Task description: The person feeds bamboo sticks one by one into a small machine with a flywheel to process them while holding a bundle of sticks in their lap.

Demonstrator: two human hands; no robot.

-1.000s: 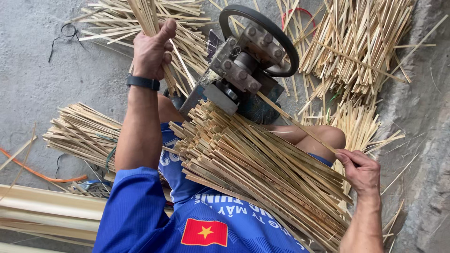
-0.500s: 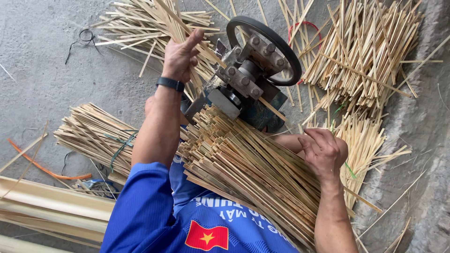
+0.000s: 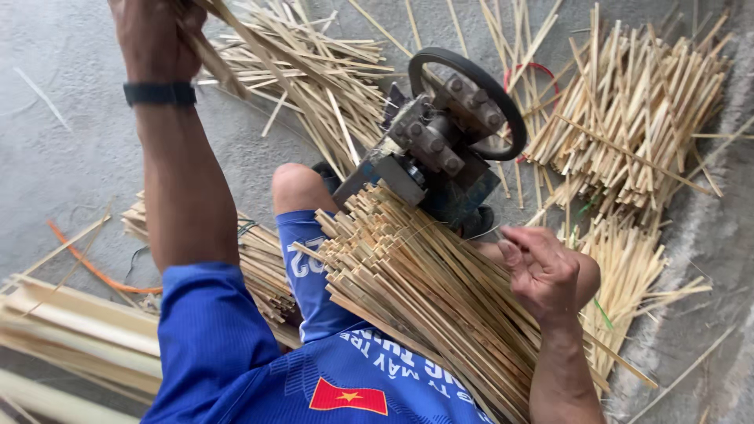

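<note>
Your left hand (image 3: 153, 35) is up at the top of the view, closed around a few flat bamboo strips (image 3: 236, 39) that slant down toward the machine, black wristband (image 3: 159, 93) showing just below it. Your right hand (image 3: 542, 267) is lower down, fingers curled loosely and resting on the far edge of the big bundle of bamboo sticks (image 3: 424, 290) lying across your lap; can't really tell if it's pinching one stick or just touching the pile. Bundle's cut ends sit right up against the small metal splitting machine (image 3: 436, 153) with the black wheel (image 3: 471, 98), which stands on the floor between your knees. Floor is rough grey concrete (image 3: 63, 141), pretty messy: loose strips fanned out behind the machine, a fat heap of short sticks (image 3: 636, 110) to the right, wider pale slats (image 3: 71, 338) down left, and an orange cord (image 3: 86, 263) snaking near them.
</note>
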